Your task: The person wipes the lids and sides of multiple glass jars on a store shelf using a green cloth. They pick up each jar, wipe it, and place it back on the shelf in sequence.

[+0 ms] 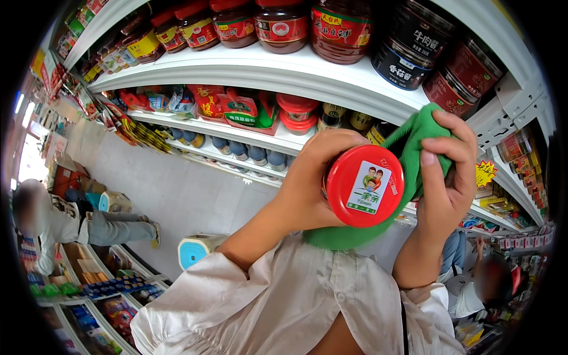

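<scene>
My left hand (306, 182) grips a jar (366, 186) whose round red lid, bearing a printed sticker, faces up at me. The lid covers most of the jar's body. Bunched in my right hand (448, 168) is a green cloth (419, 142), pinched between thumb and fingers at the jar's right side. More of the cloth hangs below the lid, in front of my shirt. Both hands are held before the white shelf, below its row of jars.
Red-lidded sauce jars (282, 26) and stacked dark tins (412, 40) line the upper white shelf (248, 71). Packets and tubs (297, 111) fill the shelf beneath. A stool with a blue top (195, 250) stands on the floor. People are at left (88, 222) and right (466, 284).
</scene>
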The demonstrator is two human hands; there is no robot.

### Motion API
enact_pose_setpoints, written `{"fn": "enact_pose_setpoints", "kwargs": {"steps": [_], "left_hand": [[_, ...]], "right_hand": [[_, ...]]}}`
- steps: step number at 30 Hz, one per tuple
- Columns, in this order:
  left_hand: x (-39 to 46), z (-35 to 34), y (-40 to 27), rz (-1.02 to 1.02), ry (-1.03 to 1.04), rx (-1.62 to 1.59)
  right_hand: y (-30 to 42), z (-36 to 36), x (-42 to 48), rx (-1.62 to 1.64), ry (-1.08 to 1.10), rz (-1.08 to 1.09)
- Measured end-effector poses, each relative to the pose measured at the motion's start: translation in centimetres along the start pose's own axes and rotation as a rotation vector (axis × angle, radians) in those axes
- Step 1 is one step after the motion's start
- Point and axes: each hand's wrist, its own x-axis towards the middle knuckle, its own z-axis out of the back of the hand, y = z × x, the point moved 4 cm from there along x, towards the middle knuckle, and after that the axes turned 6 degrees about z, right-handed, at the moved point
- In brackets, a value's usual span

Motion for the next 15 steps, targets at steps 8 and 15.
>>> {"fn": "enact_pose_setpoints", "kwargs": {"steps": [8, 15], "left_hand": [[-0.1, -1.3, 0.0, 0.006, -0.088, 0.030], [-0.5, -2.5, 0.3, 0.150, -0.008, -0.207]], "right_hand": [[0.8, 1.6, -3.1, 0.080, -0.064, 0.017], [1.2, 1.5, -5.0, 0.173, -0.029, -0.006]]}}
